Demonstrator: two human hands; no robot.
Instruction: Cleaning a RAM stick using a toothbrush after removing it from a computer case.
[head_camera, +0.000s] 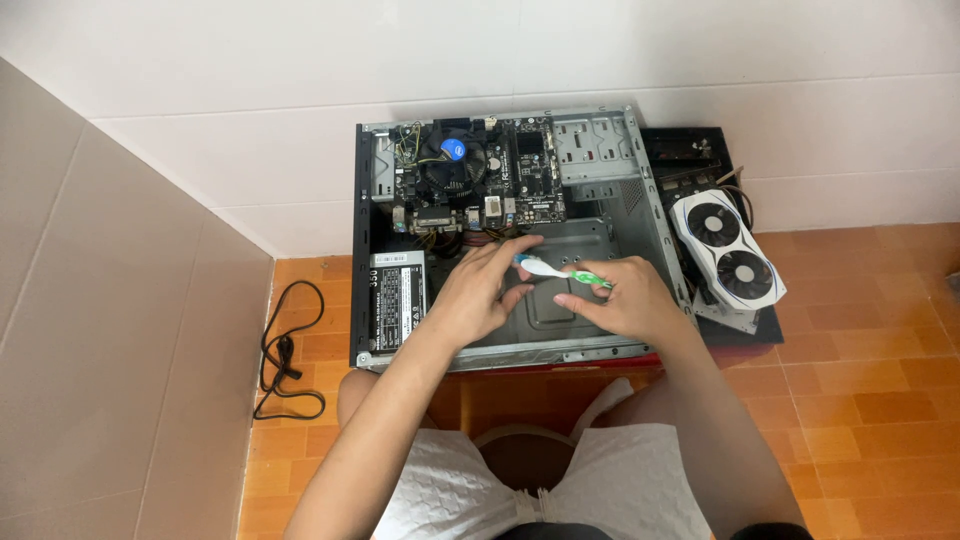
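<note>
Orange floor tiles (850, 380): both hands, right hand (625, 298) and left hand (480, 290), apparently grip toothbrush (560, 272) between them over open computer case (620, 170)

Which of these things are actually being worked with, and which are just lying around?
In use:
toothbrush, held by both the left hand and right hand
open computer case

Lying about:
graphics card
black power cable
</note>
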